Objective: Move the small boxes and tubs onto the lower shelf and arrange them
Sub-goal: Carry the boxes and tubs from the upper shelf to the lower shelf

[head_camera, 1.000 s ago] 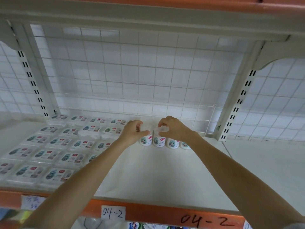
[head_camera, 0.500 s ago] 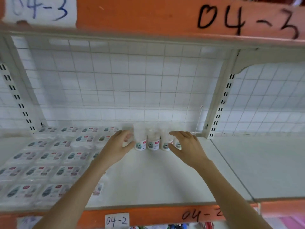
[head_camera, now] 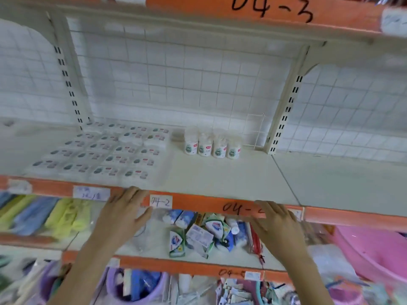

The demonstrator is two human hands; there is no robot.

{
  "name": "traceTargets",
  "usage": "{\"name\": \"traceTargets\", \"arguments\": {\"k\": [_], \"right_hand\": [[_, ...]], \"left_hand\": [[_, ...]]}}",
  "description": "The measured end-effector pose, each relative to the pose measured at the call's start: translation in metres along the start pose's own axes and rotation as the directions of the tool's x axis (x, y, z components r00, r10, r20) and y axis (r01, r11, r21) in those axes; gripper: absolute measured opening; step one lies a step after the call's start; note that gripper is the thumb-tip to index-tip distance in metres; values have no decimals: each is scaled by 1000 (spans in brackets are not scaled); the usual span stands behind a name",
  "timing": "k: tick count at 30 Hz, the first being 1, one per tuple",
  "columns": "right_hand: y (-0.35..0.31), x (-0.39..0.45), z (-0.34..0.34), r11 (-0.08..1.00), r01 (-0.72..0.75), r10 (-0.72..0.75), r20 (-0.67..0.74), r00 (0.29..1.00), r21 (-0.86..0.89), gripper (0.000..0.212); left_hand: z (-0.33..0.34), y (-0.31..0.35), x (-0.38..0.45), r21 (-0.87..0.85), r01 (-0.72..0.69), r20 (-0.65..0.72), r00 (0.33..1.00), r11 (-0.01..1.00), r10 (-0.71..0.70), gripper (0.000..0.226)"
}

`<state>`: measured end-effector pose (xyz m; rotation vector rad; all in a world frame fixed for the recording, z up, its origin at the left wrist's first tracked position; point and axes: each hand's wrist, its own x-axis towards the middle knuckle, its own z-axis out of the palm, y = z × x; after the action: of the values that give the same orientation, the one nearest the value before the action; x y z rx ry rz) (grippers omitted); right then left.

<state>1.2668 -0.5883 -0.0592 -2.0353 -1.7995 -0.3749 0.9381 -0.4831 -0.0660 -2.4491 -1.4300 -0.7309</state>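
Head view: both hands, left [head_camera: 123,214] and right [head_camera: 277,223], hung open and empty before the orange shelf edge [head_camera: 198,202]; four cylindrical white tubs [head_camera: 212,146] stood far back.

Blurred, hidden and cut-off parts of the shelf view

The whole frame is motion-blurred: print on the four tubs [head_camera: 211,147] and the flat boxes [head_camera: 103,150] cannot be read. The left hand [head_camera: 124,213] and right hand [head_camera: 278,223] cover parts of the orange shelf edge [head_camera: 198,203], hiding the end of its handwritten label. Both forearms run off the bottom edge.
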Motion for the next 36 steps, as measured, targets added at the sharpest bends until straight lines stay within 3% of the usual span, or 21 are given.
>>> {"name": "traceTargets", "arguments": {"k": [5, 9, 13, 17, 22, 28, 36], "right_hand": [[-20, -56, -2, 998, 27, -33, 138, 990, 51, 31], [-74, -69, 2, 978, 179, -197, 198, 960, 106, 45], [-144, -73, 13, 929, 294, -346, 243, 906, 226, 37], [-231, -74, 25, 841, 428, -504, 190, 843, 331, 37], [-358, -85, 43, 718, 546, -657, 162, 736, 431, 41], [-489, -97, 67, 655, 554, -719, 197, 667, 515, 31], [-596, -79, 88, 631, 536, -731, 198, 653, 562, 38]], "left_hand": [[-29, -2, -103, 8, 177, 63, 982, 984, -178, 38], [-69, -21, -179, 63, 323, 94, 940, 944, -328, 37], [-112, -55, -255, 162, 530, 70, 835, 832, -546, 36], [-150, -82, -316, 228, 669, 14, 724, 707, -689, 42], [-183, -144, -383, 254, 760, -30, 624, 598, -781, 45], [-229, -241, -451, 276, 816, -58, 542, 508, -838, 44], [-239, -349, -463, 276, 814, -29, 538, 511, -842, 35]]}}
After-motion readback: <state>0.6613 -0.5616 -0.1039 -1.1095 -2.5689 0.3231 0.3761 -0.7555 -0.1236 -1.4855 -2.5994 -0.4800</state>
